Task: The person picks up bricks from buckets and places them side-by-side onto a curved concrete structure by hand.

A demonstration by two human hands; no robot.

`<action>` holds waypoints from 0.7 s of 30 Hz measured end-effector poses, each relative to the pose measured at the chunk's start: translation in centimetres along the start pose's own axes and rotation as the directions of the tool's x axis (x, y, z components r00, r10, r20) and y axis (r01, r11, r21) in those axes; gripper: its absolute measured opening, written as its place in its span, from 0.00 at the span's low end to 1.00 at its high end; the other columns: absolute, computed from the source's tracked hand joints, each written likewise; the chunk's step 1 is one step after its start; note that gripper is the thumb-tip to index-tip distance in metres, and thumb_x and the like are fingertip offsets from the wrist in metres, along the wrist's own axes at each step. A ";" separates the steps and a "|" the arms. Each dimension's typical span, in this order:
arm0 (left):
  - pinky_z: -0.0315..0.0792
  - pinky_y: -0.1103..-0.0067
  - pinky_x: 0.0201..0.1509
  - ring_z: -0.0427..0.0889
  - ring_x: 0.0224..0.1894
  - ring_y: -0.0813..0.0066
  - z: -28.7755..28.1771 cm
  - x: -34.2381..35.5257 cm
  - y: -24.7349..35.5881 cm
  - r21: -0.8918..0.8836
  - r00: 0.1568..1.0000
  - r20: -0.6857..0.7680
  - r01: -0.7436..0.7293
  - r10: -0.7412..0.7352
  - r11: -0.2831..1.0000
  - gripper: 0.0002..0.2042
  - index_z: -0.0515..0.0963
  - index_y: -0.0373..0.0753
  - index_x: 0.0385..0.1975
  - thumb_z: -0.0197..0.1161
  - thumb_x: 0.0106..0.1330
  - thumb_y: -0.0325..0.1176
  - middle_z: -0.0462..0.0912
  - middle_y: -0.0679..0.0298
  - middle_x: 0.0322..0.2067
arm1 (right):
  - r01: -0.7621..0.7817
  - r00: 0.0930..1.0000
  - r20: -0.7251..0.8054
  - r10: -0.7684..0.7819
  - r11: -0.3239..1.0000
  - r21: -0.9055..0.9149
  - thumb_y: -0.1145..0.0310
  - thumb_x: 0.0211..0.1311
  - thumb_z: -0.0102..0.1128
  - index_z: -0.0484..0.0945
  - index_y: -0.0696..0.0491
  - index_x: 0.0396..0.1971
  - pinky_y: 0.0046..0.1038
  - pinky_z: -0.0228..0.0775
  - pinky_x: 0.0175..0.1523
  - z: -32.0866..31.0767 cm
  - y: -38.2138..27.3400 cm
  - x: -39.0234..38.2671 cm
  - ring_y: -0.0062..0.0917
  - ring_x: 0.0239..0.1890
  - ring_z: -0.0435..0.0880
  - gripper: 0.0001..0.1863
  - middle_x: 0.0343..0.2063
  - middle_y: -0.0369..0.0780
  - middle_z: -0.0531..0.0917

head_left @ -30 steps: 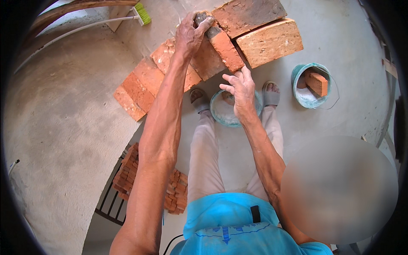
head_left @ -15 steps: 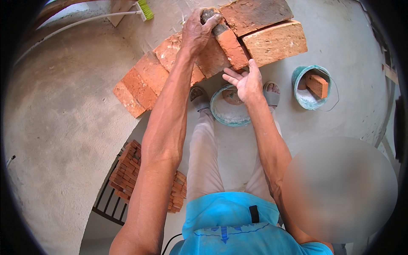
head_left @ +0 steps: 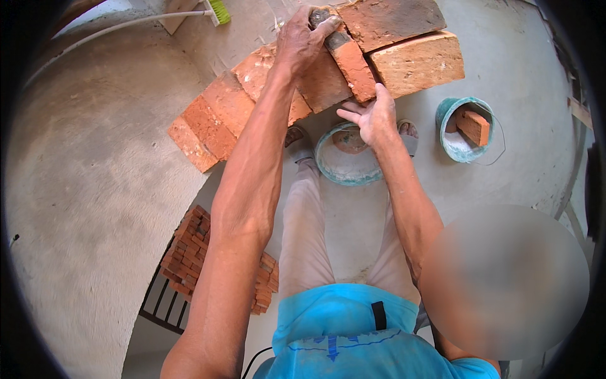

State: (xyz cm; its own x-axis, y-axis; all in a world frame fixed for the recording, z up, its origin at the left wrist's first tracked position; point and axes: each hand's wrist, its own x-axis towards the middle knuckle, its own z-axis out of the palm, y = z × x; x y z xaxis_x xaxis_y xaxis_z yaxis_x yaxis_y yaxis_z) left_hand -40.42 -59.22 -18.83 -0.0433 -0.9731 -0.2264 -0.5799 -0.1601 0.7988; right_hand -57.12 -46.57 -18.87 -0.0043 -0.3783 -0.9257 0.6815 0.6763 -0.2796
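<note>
The grey floor [head_left: 505,189] is carrying a teal bucket [head_left: 350,181], standing between the person's two grey slippers [head_left: 300,148], which are likewise resting on the floor. A second teal bucket [head_left: 444,131] is standing to the right, well apart from the first. What is supporting the curved row of bricks [head_left: 226,104] is lying hidden from view.

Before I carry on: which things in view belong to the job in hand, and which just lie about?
In the job:
narrow brick, left hand gripping its far end, right hand at its near end
bricks on either side

Lying about, untouched (some perhaps supplies):
broom
brick pile
bucket between the feet
bucket holding a brick
</note>
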 end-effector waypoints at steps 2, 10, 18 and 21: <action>0.74 0.65 0.50 0.83 0.45 0.55 -0.5 -0.4 1.0 0.011 0.998 -0.009 0.056 -0.056 0.998 0.23 0.79 0.35 0.48 0.65 0.67 0.50 0.84 0.49 0.40 | 0.039 0.999 -0.023 -0.040 0.998 -0.057 0.50 0.71 0.45 0.55 0.60 0.69 0.58 0.80 0.51 0.6 0.2 -0.5 0.59 0.60 0.72 0.36 0.65 0.55 0.62; 0.74 0.66 0.50 0.83 0.44 0.55 -0.6 -0.6 0.8 0.003 0.999 -0.022 0.029 -0.028 1.000 0.21 0.79 0.35 0.46 0.66 0.66 0.48 0.84 0.49 0.39 | 0.046 0.999 -0.011 -0.050 0.976 -0.214 0.51 0.72 0.44 0.59 0.61 0.68 0.48 0.86 0.39 -0.5 0.0 -0.4 0.53 0.51 0.80 0.34 0.62 0.55 0.66; 0.76 0.71 0.45 0.85 0.37 0.65 1.0 -0.7 0.1 0.009 0.994 -0.112 0.006 -0.005 1.000 0.20 0.83 0.38 0.45 0.69 0.63 0.49 0.87 0.59 0.35 | 0.001 0.999 -0.041 -0.010 0.978 -0.210 0.56 0.75 0.42 0.65 0.64 0.60 0.44 0.86 0.33 -0.3 -1.0 -0.6 0.46 0.34 0.86 0.27 0.39 0.55 0.80; 0.77 0.72 0.45 0.86 0.37 0.67 0.9 -1.2 1.4 0.018 0.988 -0.155 0.000 0.003 1.000 0.20 0.83 0.37 0.44 0.70 0.62 0.48 0.88 0.58 0.35 | 0.014 0.997 -0.075 -0.023 0.992 -0.127 0.59 0.76 0.41 0.67 0.65 0.58 0.44 0.87 0.33 0.0 -0.7 -0.7 0.44 0.33 0.85 0.25 0.39 0.55 0.79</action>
State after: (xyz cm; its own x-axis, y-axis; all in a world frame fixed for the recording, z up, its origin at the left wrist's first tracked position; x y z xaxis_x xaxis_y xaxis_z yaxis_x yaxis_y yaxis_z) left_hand -41.88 -58.11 -17.98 0.0815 -0.9875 -0.1350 -0.5944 -0.1569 0.7887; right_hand -57.56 -46.73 -18.01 -0.0754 -0.3452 -0.9355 0.5831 0.7458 -0.3222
